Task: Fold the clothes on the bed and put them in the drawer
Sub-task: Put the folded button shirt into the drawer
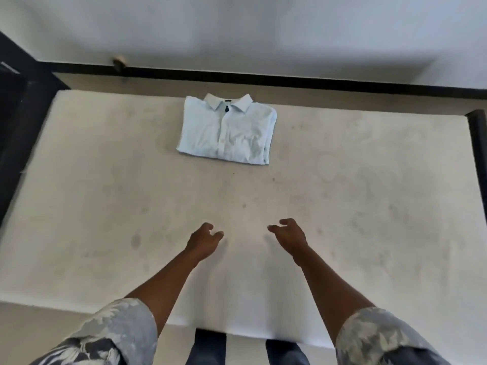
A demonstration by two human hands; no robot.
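Observation:
A light blue collared shirt (227,129) lies folded into a neat rectangle on the far side of the bare white mattress (355,206), collar towards the wall. My left hand (204,241) and my right hand (288,235) hover side by side over the mattress, well short of the shirt. Both have loosely curled fingers and hold nothing. No drawer is in view.
A dark bed frame (477,143) borders the mattress at the right, and a dark strip runs along the foot of the white wall behind. Dark furniture (15,106) stands at the far left. My legs show at the mattress's near edge.

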